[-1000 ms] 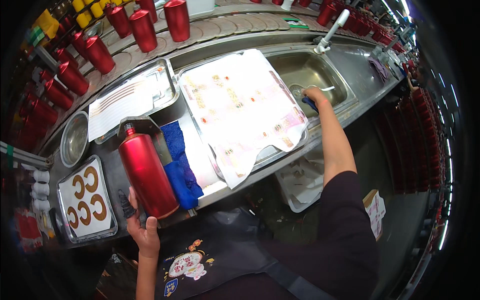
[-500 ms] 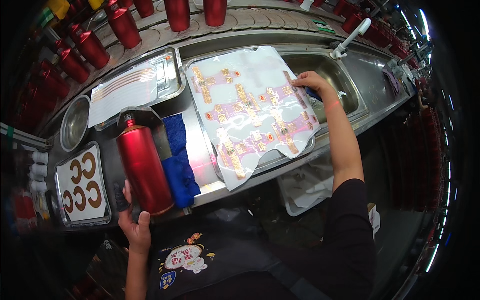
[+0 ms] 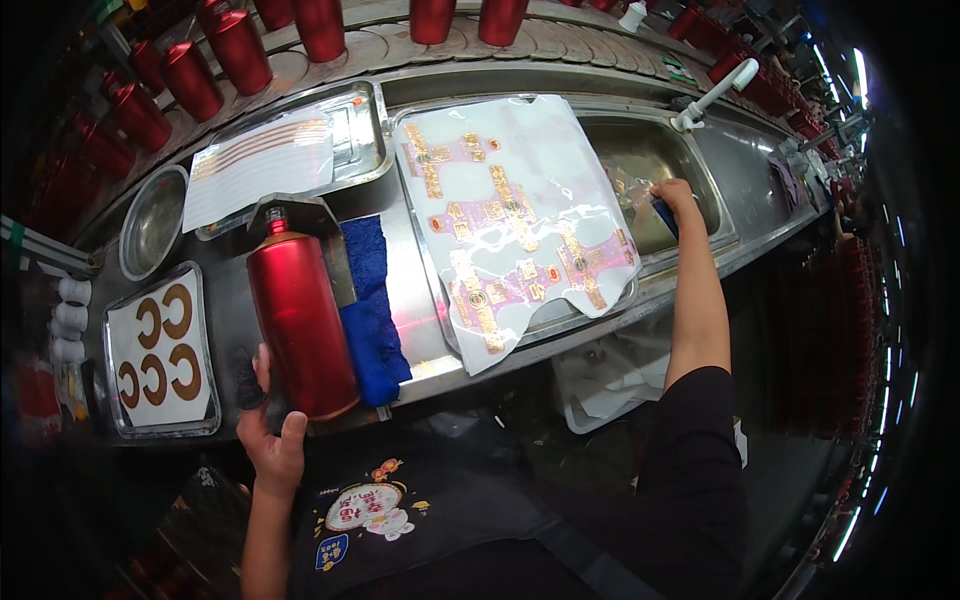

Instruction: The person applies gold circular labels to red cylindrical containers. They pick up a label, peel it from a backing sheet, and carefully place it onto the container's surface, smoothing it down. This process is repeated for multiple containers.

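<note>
A glossy red bottle (image 3: 305,325) leans on a dark metal cradle (image 3: 290,213) at the counter's front edge. My left hand (image 3: 272,440) is beside its lower end, thumb and fingers apart, one finger wearing a black cover. The fingertips are close to the bottle; whether they touch is unclear. My right hand (image 3: 678,203) reaches over the sink (image 3: 700,165), fingers pinched on a clear decal (image 3: 635,192) with gold print, low at the water. Something blue shows under that hand. Left of the sink, a white sheet (image 3: 555,130) carries several pink-and-gold decals.
A blue cloth (image 3: 372,335) lies right of the bottle. At the left are a tray (image 3: 212,400) of brown C-shaped pieces and a metal bowl (image 3: 152,225). Behind stand a tray (image 3: 375,130) with striped paper, a white faucet (image 3: 715,95) and several red bottles (image 3: 240,50) on a conveyor.
My right hand has moved right from the sheet's edge into the sink, taking the upper right decal off the sheet. The view has shifted slightly; my left hand stays by the bottle.
</note>
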`<act>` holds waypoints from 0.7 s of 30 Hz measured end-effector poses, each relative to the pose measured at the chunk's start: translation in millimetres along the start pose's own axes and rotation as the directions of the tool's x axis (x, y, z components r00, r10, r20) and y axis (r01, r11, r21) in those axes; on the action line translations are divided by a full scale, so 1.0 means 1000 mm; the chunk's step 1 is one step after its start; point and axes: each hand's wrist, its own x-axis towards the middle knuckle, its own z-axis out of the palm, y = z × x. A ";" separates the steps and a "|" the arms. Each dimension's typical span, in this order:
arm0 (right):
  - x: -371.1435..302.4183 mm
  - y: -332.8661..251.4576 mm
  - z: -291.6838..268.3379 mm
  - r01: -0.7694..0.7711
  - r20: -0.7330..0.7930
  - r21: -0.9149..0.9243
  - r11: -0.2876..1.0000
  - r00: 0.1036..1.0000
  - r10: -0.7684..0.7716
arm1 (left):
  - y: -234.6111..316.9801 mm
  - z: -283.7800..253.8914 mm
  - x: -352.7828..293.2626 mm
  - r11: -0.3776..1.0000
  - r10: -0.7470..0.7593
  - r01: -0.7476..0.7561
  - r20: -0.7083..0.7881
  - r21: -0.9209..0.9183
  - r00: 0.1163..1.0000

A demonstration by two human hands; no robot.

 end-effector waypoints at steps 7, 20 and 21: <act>-0.013 0.038 -0.003 -0.109 0.198 0.173 0.979 0.977 0.074 | 0.013 -0.001 0.010 0.938 0.198 -0.224 0.120 0.265 0.973; -0.152 -0.189 -0.027 0.154 -0.044 0.697 0.701 0.984 -0.173 | 0.012 0.011 0.019 0.898 0.298 -0.288 0.022 0.332 0.954; -0.176 -0.216 -0.014 0.136 -0.032 0.751 0.646 0.985 -0.170 | 0.015 0.010 0.018 0.889 0.312 -0.301 0.023 0.345 0.950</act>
